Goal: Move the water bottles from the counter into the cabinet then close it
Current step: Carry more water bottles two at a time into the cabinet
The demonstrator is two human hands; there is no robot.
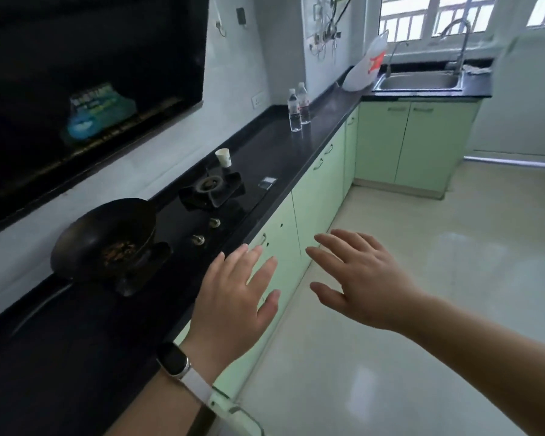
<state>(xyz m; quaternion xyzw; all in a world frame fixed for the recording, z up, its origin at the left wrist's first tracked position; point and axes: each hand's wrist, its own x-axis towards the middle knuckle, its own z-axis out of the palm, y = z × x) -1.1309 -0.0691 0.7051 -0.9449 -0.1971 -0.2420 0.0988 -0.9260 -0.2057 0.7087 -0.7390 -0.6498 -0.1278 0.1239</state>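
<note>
range hood [76,89] cropped top-left

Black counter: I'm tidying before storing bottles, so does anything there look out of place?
A white paper cup stands close behind the bare black gas burner, an odd spot for paper. The black wok beside it holds brown leftovers. Nothing looks spilled.

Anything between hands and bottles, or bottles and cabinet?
Nothing blocks the left hand or right hand from the water bottles; paper cup and burner sit aside. Cabinet doors under them are shut: those bar the way.
</note>
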